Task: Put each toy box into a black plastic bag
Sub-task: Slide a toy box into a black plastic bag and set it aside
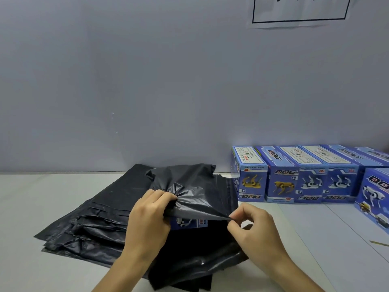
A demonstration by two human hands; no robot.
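A blue toy box (pixel 189 223) lies inside a black plastic bag (pixel 195 188), only its near end showing at the bag's mouth. My left hand (pixel 149 218) grips the gathered upper film of the bag at the left of the opening. My right hand (pixel 250 226) pinches the edge of the same film at the right. The bag rests on top of a stack of flat black bags (pixel 94 211).
A row of several blue toy boxes (pixel 294 182) stands against the wall at the right, with another blue box (pixel 374 197) nearer on the far right. A thin yellowish strip (pixel 379 243) lies on the white table (pixel 315 239). A paper sign (pixel 299 11) hangs on the wall.
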